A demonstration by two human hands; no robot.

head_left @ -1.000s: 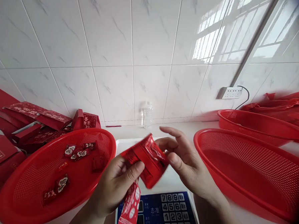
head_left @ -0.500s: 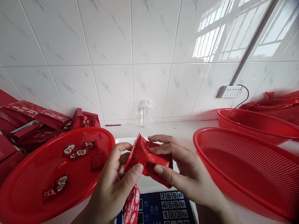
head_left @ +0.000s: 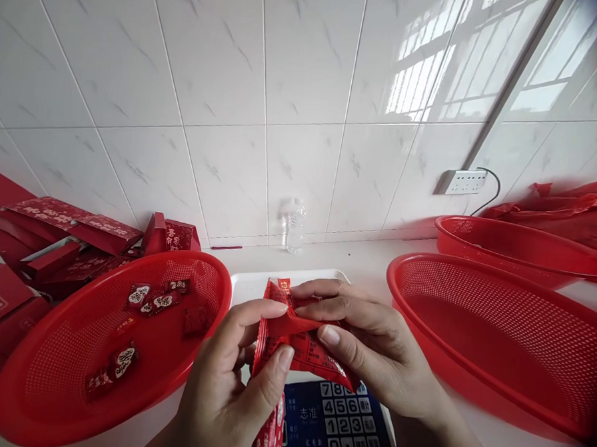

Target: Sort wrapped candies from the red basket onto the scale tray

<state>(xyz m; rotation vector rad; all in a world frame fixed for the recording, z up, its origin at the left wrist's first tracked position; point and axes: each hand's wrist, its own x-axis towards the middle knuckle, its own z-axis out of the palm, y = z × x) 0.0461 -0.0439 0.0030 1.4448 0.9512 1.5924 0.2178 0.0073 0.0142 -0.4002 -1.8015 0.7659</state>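
Observation:
Both hands hold a red foil pouch (head_left: 299, 343) over a white scale tray (head_left: 248, 286). My left hand (head_left: 230, 387) pinches the pouch's left edge between thumb and forefinger and also keeps several flat red pouches (head_left: 270, 439) hanging below the palm. My right hand (head_left: 366, 350) grips the pouch's top and right side with closed fingers. The scale's blue keypad (head_left: 338, 426) shows under the hands.
A red mesh basket (head_left: 44, 397) at left holds several small red wrapped sweets (head_left: 153, 301). An empty-looking red basket (head_left: 497, 340) sits at right, another (head_left: 522, 252) behind it. Red boxes (head_left: 72, 235) pile at far left. A clear bottle (head_left: 295, 227) and a power strip (head_left: 463, 182) are by the tiled wall.
The pouch has come lower and closer to me. My right hand went from open fingers beside it to a grip on its top; my left thumb and forefinger now pinch its left edge.

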